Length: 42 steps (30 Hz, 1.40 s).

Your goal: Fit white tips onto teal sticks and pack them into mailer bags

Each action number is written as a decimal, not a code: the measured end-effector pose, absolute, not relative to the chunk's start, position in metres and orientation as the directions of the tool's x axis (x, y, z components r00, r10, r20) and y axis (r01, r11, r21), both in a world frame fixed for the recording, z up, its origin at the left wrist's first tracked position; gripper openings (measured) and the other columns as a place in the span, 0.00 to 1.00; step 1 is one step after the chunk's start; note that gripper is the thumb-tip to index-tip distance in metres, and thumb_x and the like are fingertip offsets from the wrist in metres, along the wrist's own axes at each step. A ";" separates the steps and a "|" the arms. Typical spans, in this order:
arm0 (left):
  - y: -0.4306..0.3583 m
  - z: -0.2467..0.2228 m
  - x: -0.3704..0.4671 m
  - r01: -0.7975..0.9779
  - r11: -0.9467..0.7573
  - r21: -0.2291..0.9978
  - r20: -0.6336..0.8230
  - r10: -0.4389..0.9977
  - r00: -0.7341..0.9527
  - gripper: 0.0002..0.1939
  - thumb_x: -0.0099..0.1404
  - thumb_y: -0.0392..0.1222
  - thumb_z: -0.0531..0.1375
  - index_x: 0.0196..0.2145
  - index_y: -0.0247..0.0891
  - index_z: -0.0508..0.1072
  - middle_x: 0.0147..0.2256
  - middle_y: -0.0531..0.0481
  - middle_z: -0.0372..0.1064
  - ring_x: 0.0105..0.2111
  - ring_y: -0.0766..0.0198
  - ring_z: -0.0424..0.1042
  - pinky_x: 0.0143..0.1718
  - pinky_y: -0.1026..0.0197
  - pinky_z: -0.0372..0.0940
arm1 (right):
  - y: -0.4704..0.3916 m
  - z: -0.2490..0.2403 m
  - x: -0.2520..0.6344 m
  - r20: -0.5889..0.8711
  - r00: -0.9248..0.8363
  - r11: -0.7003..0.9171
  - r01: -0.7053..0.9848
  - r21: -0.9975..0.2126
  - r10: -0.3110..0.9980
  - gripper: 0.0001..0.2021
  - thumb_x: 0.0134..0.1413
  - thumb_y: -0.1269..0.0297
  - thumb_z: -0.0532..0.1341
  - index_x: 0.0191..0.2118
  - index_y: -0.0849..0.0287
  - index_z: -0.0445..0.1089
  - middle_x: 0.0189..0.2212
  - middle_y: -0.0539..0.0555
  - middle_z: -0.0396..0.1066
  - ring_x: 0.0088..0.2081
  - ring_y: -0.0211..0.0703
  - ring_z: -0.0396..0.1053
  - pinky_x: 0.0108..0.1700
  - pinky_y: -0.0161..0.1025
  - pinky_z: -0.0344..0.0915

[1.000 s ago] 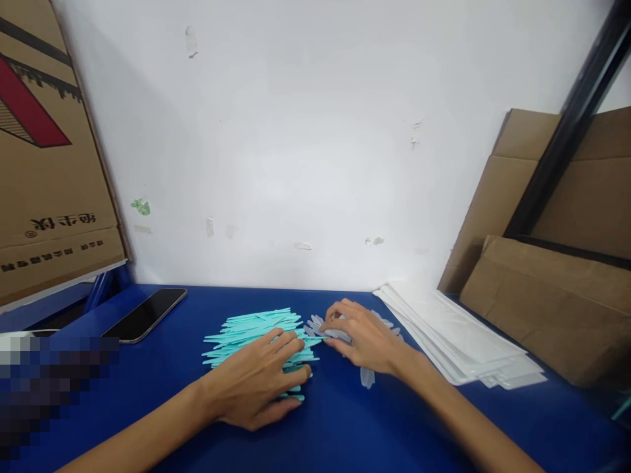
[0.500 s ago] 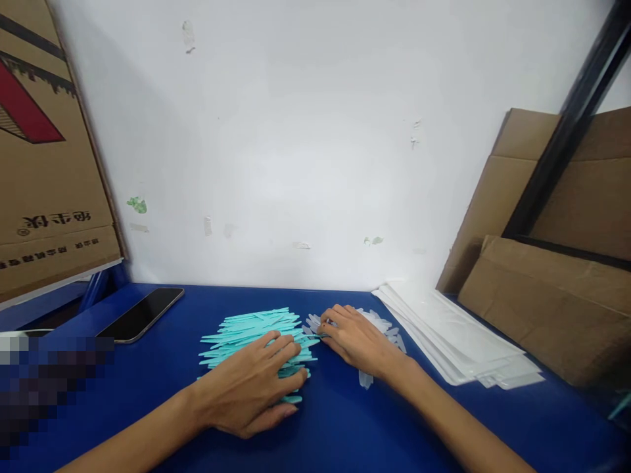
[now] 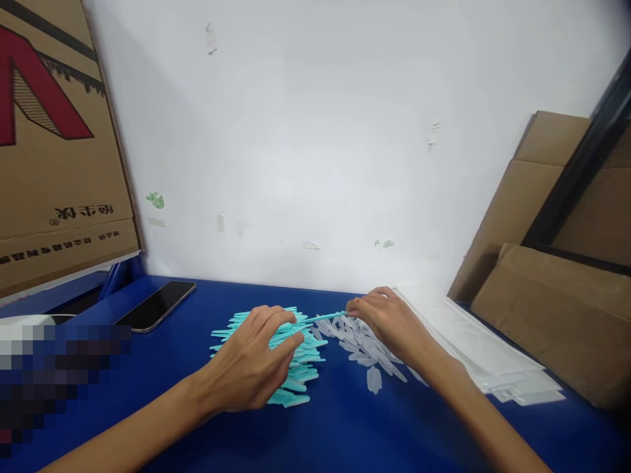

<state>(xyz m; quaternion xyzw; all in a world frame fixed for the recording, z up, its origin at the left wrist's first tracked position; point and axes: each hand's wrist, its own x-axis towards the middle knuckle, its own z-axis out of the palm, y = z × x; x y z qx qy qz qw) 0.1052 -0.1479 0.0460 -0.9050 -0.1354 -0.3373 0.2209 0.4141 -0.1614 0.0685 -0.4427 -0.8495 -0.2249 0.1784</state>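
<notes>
A pile of turquoise sticks (image 3: pixel 296 378) lies on the blue table (image 3: pixel 340 433). My left hand (image 3: pixel 261 358) is over this pile, thumb and fingers apart, its fingertips near one end of a raised turquoise stick (image 3: pixel 325 318). The other end of that stick is pinched in the fingertips of my right hand (image 3: pixel 389 322). Beneath and beside my right hand is a pile of translucent whitish pieces (image 3: pixel 362 343), one of them (image 3: pixel 374 380) lying apart at the front.
A phone (image 3: pixel 156 306) lies at the left, below a printed cardboard box (image 3: pixel 64 171). White plastic sheets or bags (image 3: pixel 473 348) are stacked to the right. Folded cardboard (image 3: pixel 557 315) stands at the far right. A white wall (image 3: pixel 315 131) rises behind.
My right hand has moved right and up with the stick, uncovering more whitish pieces. My left hand has lifted slightly, its fingers now near the stick's left end. The view has shifted.
</notes>
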 end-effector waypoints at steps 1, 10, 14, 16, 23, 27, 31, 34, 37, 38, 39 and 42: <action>-0.148 0.046 0.106 0.428 -0.842 -0.329 0.666 0.115 0.737 0.19 0.66 0.30 0.54 0.54 0.33 0.69 0.52 0.32 0.68 0.52 0.43 0.67 0.47 0.42 0.67 | -0.162 0.069 0.414 0.520 -0.540 0.505 0.834 0.224 0.662 0.07 0.72 0.68 0.57 0.42 0.55 0.72 0.34 0.52 0.80 0.34 0.46 0.74 0.48 0.47 0.60; -0.153 0.039 0.116 0.491 -0.681 -0.543 0.606 0.087 0.791 0.24 0.70 0.24 0.49 0.62 0.28 0.63 0.47 0.40 0.77 0.47 0.51 0.75 0.49 0.47 0.68 | -0.185 0.056 0.361 0.734 -0.519 0.738 0.674 0.036 0.438 0.08 0.72 0.70 0.57 0.44 0.57 0.74 0.33 0.52 0.80 0.31 0.40 0.73 0.45 0.43 0.62; -0.151 0.035 0.113 0.499 -0.663 -0.558 0.577 0.122 0.807 0.24 0.68 0.22 0.46 0.60 0.27 0.62 0.35 0.47 0.76 0.29 0.60 0.73 0.30 0.56 0.68 | -0.187 0.055 0.355 0.693 -0.528 0.748 0.664 -0.024 0.491 0.10 0.73 0.65 0.56 0.45 0.56 0.76 0.31 0.51 0.80 0.31 0.40 0.73 0.45 0.43 0.63; -0.146 0.033 0.108 0.558 -0.624 -0.547 0.583 0.194 0.789 0.27 0.64 0.19 0.47 0.59 0.29 0.63 0.36 0.47 0.76 0.31 0.59 0.74 0.29 0.57 0.68 | -0.181 0.057 0.365 0.631 -0.484 0.670 0.738 -0.079 0.607 0.12 0.73 0.62 0.56 0.45 0.55 0.77 0.35 0.51 0.81 0.34 0.42 0.75 0.47 0.43 0.63; -0.123 0.031 0.095 0.668 -0.596 -0.446 0.589 0.366 0.720 0.25 0.61 0.22 0.50 0.55 0.34 0.65 0.35 0.47 0.73 0.29 0.57 0.74 0.24 0.60 0.66 | -0.159 0.058 0.408 0.320 -0.355 0.392 0.918 -0.056 0.878 0.08 0.67 0.64 0.63 0.39 0.53 0.81 0.35 0.51 0.81 0.37 0.49 0.76 0.42 0.42 0.60; -0.123 0.029 0.096 0.684 -0.625 -0.376 0.568 0.428 0.703 0.26 0.62 0.21 0.48 0.54 0.37 0.65 0.40 0.45 0.71 0.24 0.63 0.68 0.20 0.64 0.58 | -0.158 0.053 0.409 0.271 -0.365 0.389 0.920 -0.041 0.891 0.05 0.64 0.64 0.65 0.38 0.53 0.81 0.34 0.51 0.81 0.38 0.49 0.76 0.41 0.41 0.59; -0.125 0.028 0.098 0.698 -0.623 -0.355 0.551 0.464 0.694 0.28 0.60 0.20 0.45 0.54 0.39 0.64 0.46 0.43 0.66 0.20 0.67 0.60 0.19 0.64 0.53 | -0.158 0.050 0.406 0.247 -0.373 0.388 0.922 -0.014 0.894 0.06 0.64 0.68 0.64 0.36 0.54 0.79 0.35 0.52 0.81 0.39 0.48 0.75 0.42 0.41 0.58; -0.126 0.030 0.097 0.684 -0.637 -0.356 0.535 0.461 0.708 0.32 0.56 0.17 0.44 0.54 0.39 0.64 0.45 0.43 0.66 0.23 0.65 0.63 0.20 0.64 0.55 | -0.158 0.048 0.407 0.240 -0.387 0.395 0.919 0.015 0.890 0.09 0.66 0.70 0.61 0.37 0.56 0.79 0.36 0.54 0.80 0.40 0.48 0.75 0.43 0.42 0.57; -0.126 0.032 0.095 0.653 -0.655 -0.381 0.518 0.434 0.737 0.36 0.52 0.16 0.44 0.55 0.37 0.63 0.44 0.43 0.68 0.28 0.62 0.68 0.22 0.63 0.60 | -0.158 0.047 0.406 0.244 -0.403 0.404 0.914 0.047 0.882 0.10 0.67 0.71 0.59 0.37 0.57 0.78 0.36 0.56 0.79 0.41 0.50 0.75 0.44 0.43 0.58; -0.126 0.033 0.095 0.644 -0.657 -0.392 0.517 0.422 0.745 0.36 0.53 0.15 0.44 0.56 0.37 0.63 0.44 0.42 0.68 0.29 0.61 0.69 0.23 0.63 0.62 | -0.158 0.047 0.405 0.248 -0.407 0.407 0.912 0.054 0.879 0.10 0.67 0.71 0.59 0.37 0.58 0.77 0.36 0.56 0.79 0.41 0.51 0.74 0.45 0.44 0.58; -0.126 0.033 0.094 0.638 -0.658 -0.401 0.517 0.412 0.750 0.35 0.53 0.15 0.44 0.56 0.36 0.63 0.44 0.42 0.69 0.30 0.60 0.70 0.25 0.62 0.63 | -0.159 0.048 0.405 0.254 -0.409 0.408 0.911 0.059 0.877 0.10 0.67 0.71 0.58 0.37 0.59 0.77 0.36 0.57 0.79 0.41 0.51 0.74 0.45 0.44 0.59; -0.124 0.035 0.093 0.633 -0.657 -0.409 0.546 0.379 0.747 0.34 0.56 0.16 0.45 0.58 0.36 0.61 0.44 0.43 0.70 0.31 0.61 0.71 0.27 0.61 0.65 | -0.161 0.051 0.403 0.297 -0.390 0.397 0.917 0.039 0.872 0.10 0.68 0.71 0.56 0.38 0.59 0.75 0.36 0.58 0.78 0.40 0.53 0.75 0.45 0.46 0.61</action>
